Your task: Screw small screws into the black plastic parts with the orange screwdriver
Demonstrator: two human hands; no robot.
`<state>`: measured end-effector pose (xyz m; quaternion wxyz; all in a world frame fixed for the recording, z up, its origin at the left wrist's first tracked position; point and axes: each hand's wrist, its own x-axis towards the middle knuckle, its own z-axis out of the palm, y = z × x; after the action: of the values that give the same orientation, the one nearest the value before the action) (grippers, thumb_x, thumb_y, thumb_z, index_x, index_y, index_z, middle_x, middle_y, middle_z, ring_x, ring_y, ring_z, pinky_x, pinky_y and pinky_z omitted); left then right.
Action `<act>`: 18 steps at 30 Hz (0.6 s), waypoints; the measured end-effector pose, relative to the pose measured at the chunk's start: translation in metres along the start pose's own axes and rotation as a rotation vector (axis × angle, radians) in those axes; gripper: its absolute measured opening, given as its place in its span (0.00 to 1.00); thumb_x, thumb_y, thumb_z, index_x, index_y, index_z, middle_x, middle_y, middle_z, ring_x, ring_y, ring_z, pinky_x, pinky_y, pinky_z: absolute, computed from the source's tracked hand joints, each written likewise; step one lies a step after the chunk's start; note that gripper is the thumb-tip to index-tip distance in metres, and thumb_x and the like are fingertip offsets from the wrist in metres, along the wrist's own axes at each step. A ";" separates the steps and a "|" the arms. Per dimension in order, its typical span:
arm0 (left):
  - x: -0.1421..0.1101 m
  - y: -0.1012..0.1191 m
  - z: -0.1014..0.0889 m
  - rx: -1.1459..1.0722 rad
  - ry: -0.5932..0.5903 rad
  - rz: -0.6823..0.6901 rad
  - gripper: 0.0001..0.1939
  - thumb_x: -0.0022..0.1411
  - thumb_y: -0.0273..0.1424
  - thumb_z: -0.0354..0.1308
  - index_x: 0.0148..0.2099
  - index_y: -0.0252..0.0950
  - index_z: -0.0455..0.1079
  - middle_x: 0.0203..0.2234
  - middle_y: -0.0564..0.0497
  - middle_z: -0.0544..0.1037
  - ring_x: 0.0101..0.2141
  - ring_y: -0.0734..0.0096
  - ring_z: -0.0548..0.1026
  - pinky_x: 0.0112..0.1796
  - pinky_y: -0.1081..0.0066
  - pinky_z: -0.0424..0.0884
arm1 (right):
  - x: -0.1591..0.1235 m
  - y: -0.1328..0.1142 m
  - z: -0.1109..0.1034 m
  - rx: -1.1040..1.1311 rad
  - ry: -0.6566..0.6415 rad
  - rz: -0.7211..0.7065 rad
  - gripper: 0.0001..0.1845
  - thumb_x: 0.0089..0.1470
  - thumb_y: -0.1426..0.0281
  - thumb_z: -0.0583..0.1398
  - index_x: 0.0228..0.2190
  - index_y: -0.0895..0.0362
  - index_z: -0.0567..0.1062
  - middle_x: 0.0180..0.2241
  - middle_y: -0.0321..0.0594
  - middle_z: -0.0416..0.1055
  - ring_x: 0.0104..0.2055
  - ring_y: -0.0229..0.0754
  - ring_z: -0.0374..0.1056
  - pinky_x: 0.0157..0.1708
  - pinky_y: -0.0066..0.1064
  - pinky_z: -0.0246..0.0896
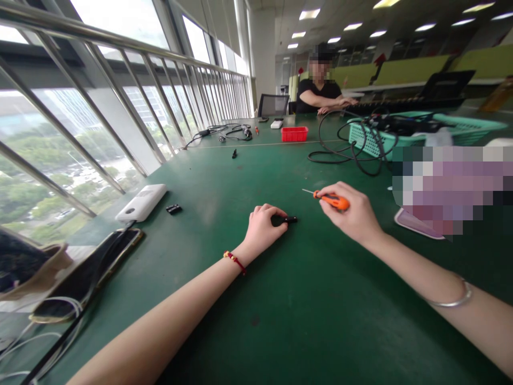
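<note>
My left hand (264, 227) pinches a small black part (292, 219) between thumb and forefinger, low over the green table (224, 299). What exactly the part is cannot be made out. To the right, my right hand (355, 214) is closed around the orange and black handle of a screwdriver (334, 201). Its thin metal shaft points left, above and to the right of the black part, without touching it. Another small black piece (173, 209) lies left of my left hand, and one more black piece (234, 154) sits farther back.
Left are a white device (142, 203), a phone (92, 272) and white cables (60, 321). Farther back lie dark cables (228, 131) and a red tray (294, 135). At the right stands a teal basket (368, 140) with cables spilling out. A person (320, 96) sits at the far end.
</note>
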<state>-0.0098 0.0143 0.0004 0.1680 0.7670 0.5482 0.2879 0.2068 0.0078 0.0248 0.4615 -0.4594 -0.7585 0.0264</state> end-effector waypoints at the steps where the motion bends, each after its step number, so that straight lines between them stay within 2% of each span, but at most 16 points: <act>1: 0.000 0.001 0.000 0.002 0.007 -0.006 0.09 0.53 0.30 0.61 0.39 0.39 0.75 0.39 0.49 0.76 0.46 0.57 0.68 0.50 0.57 0.62 | -0.005 0.003 0.005 -0.072 -0.066 -0.019 0.06 0.52 0.70 0.57 0.34 0.55 0.73 0.34 0.38 0.71 0.33 0.40 0.68 0.33 0.30 0.60; 4: 0.001 0.003 0.001 -0.004 0.027 -0.021 0.08 0.53 0.33 0.61 0.38 0.40 0.75 0.40 0.50 0.76 0.47 0.57 0.68 0.51 0.56 0.61 | -0.014 0.006 0.017 -0.169 -0.213 -0.031 0.08 0.52 0.68 0.58 0.36 0.53 0.73 0.37 0.37 0.72 0.33 0.40 0.69 0.29 0.29 0.60; 8: 0.002 0.005 0.001 -0.024 0.036 -0.016 0.08 0.55 0.37 0.62 0.36 0.40 0.76 0.39 0.49 0.76 0.46 0.58 0.68 0.50 0.58 0.62 | -0.016 0.002 0.022 -0.120 -0.213 0.006 0.07 0.52 0.69 0.57 0.36 0.54 0.71 0.37 0.37 0.72 0.34 0.40 0.70 0.32 0.29 0.61; 18: 0.006 0.006 0.001 -0.025 0.045 0.006 0.05 0.55 0.33 0.62 0.35 0.39 0.77 0.37 0.49 0.76 0.44 0.61 0.69 0.50 0.61 0.63 | -0.015 0.007 0.024 -0.038 -0.218 0.048 0.06 0.52 0.70 0.57 0.35 0.53 0.70 0.37 0.37 0.72 0.36 0.41 0.70 0.38 0.31 0.63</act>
<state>-0.0029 0.0178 0.0044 0.1641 0.7597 0.5462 0.3123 0.1961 0.0104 -0.0019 0.3665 -0.4806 -0.7934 0.0729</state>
